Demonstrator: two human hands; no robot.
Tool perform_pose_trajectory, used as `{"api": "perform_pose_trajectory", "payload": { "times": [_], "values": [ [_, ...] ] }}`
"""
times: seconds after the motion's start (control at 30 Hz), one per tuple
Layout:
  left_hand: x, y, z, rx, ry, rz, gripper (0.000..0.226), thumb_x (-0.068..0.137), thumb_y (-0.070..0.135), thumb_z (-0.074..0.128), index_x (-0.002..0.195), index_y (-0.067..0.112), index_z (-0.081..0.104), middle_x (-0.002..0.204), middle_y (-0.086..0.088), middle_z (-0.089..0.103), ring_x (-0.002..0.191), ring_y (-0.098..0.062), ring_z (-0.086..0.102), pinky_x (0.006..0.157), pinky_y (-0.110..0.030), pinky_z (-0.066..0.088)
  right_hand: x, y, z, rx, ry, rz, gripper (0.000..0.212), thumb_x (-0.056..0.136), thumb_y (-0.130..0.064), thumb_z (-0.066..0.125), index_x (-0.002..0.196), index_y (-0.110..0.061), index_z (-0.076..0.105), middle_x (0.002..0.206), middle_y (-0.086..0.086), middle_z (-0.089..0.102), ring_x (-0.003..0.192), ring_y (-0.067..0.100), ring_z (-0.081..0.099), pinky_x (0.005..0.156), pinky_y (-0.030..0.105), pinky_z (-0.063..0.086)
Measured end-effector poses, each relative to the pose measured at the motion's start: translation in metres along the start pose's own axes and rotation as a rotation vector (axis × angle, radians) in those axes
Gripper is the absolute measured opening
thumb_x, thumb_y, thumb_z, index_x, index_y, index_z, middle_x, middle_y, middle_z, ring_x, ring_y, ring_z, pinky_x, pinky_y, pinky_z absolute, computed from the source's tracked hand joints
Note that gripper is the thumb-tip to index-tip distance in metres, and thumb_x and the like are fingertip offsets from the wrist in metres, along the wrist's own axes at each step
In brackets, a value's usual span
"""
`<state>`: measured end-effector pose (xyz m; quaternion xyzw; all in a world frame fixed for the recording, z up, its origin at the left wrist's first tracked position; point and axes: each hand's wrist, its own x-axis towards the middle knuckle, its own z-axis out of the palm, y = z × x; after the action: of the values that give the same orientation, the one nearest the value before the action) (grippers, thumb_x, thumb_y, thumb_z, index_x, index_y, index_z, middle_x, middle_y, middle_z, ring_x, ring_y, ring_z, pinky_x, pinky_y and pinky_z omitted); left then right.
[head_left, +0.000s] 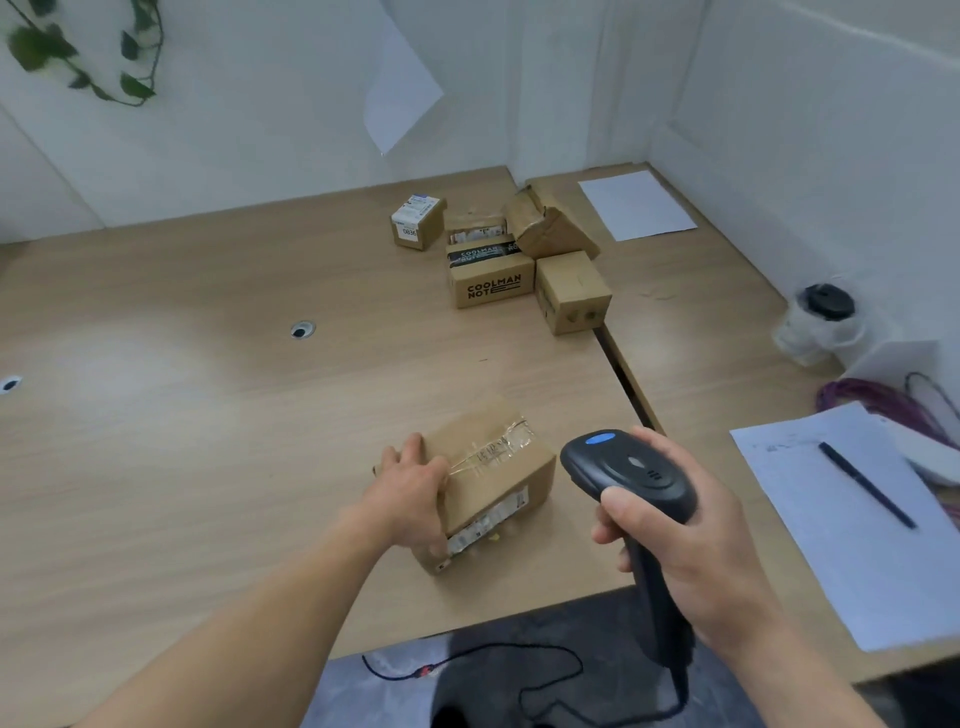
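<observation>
So my left hand (415, 483) is on the left end of the cardboard box (498, 478), fingers curled over the top edge and thumb round the near corner, holding it down on the surface (208, 415) near the front edge. The box's label (488, 525) faces me on the near side. My right hand (691, 540) is wrapped tight round the handle of the barcode scanner (631, 473), whose head sits just beside the box's right end, not touching it. Its cable (519, 670) hangs down to the floor. Further back there's a pile of small boxes (493, 286), well apart. Off to my right lies a sheet of paper (857, 561) with a pen (867, 483) on it, and a lidded cup (826, 322) by the wall.
</observation>
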<state>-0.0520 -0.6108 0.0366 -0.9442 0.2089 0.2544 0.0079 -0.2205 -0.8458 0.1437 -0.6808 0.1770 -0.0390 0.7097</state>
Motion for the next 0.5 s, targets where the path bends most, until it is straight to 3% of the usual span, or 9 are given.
{"api": "perform_pose_trajectory", "payload": {
  "times": [0.17, 0.27, 0.37, 0.5],
  "values": [
    [-0.001, 0.005, 0.006, -0.093, 0.064, -0.053, 0.09, 0.047, 0.048, 0.088, 0.118, 0.019, 0.042, 0.145, -0.009, 0.021, 0.123, -0.032, 0.034, 0.1, -0.041, 0.046, -0.014, 0.005, -0.018, 0.015, -0.059, -0.005, 0.083, 0.059, -0.043, 0.081, 0.136, -0.024, 0.057, 0.081, 0.009, 0.073, 0.07, 0.025, 0.07, 0.053, 0.032, 0.052],
    [-0.01, 0.004, -0.001, -0.312, 0.12, -0.127, 0.088, 0.052, 0.043, 0.086, 0.125, 0.021, 0.041, 0.136, -0.006, 0.031, 0.115, -0.027, 0.044, 0.091, -0.033, 0.047, -0.018, 0.006, -0.019, -0.006, -0.148, -0.017, 0.081, 0.058, -0.041, 0.082, 0.134, -0.029, 0.057, 0.082, 0.008, 0.074, 0.07, 0.023, 0.07, 0.054, 0.033, 0.053],
    [-0.028, -0.007, -0.021, -0.491, 0.14, -0.21, 0.089, 0.06, 0.036, 0.087, 0.134, 0.026, 0.04, 0.132, -0.004, 0.033, 0.112, -0.027, 0.049, 0.091, -0.033, 0.047, -0.019, 0.007, -0.011, -0.047, -0.225, -0.036, 0.079, 0.054, -0.044, 0.082, 0.129, -0.034, 0.06, 0.084, 0.001, 0.076, 0.073, 0.013, 0.071, 0.058, 0.023, 0.054],
    [-0.065, -0.037, -0.059, -0.628, 0.076, -0.248, 0.098, 0.047, 0.042, 0.082, 0.138, 0.034, 0.045, 0.13, -0.007, 0.043, 0.111, -0.025, 0.053, 0.091, -0.036, 0.053, -0.021, 0.004, 0.013, -0.102, -0.347, -0.079, 0.081, 0.052, -0.049, 0.084, 0.128, -0.037, 0.059, 0.104, -0.006, 0.077, 0.087, 0.014, 0.075, 0.063, 0.015, 0.052]
  ]
}}
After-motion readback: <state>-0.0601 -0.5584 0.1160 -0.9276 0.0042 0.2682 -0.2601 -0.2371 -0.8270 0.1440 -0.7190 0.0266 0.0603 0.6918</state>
